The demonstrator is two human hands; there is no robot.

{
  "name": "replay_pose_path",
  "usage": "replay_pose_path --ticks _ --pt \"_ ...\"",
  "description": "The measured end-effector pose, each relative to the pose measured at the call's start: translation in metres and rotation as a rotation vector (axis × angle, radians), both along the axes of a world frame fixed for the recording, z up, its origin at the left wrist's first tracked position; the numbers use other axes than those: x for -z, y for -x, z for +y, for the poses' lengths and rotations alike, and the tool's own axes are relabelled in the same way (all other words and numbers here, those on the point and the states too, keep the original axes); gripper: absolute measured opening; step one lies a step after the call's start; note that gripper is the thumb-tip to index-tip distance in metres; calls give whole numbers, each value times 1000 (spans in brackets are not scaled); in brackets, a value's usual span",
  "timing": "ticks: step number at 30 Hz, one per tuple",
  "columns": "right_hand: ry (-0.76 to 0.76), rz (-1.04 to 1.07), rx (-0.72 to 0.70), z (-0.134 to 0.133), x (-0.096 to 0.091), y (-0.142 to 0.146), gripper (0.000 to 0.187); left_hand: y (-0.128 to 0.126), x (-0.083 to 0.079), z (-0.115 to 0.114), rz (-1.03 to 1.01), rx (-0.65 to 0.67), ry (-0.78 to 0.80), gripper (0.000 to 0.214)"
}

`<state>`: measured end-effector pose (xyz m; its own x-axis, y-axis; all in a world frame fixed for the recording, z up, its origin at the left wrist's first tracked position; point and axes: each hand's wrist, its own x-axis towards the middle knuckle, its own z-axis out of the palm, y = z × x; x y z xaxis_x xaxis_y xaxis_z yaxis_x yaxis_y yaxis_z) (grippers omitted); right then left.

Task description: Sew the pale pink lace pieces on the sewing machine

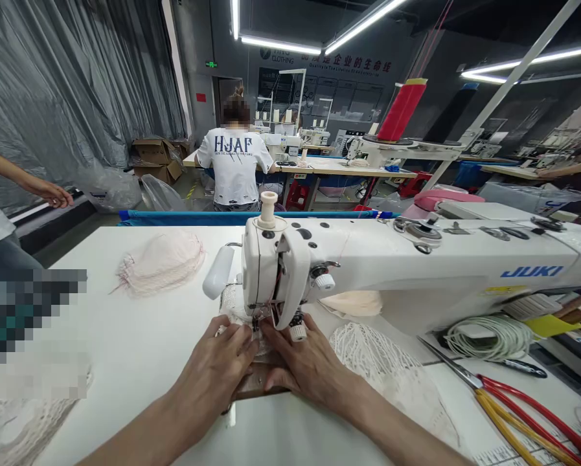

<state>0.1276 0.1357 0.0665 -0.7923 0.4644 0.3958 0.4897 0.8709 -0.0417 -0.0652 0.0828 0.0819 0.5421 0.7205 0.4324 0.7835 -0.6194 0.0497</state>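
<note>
A white sewing machine stands before me, its needle and presser foot over a piece of white lace fabric. My left hand is left of the needle, fingers bent and closed on the fabric. On the right, my right hand lies flat against the work close to the needle. Its thumb is spread apart and its fingers are stretched forward, with some fingertips hidden behind the machine head. Below the needle, a brownish plate shows between my hands.
Pale fabric pieces lie on the white table, with a lace stack at lower left. Fringed lace, red-and-yellow-handled scissors and coiled cord are at right. A person sits ahead; another's arm shows at left.
</note>
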Motion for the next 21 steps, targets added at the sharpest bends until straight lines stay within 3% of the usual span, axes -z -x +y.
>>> replay_pose_path --ticks 6,11,15,21 --pt "11 11 22 1 2 -2 59 3 0 7 31 -24 -64 15" --pt "44 20 -26 -1 -7 -4 65 1 2 5 26 -30 -86 15" --pt "74 27 -110 -7 -11 -8 57 0 8 -1 51 -42 -138 23" --pt "85 85 -98 -14 -7 -9 57 -1 13 -6 74 -28 -233 27"
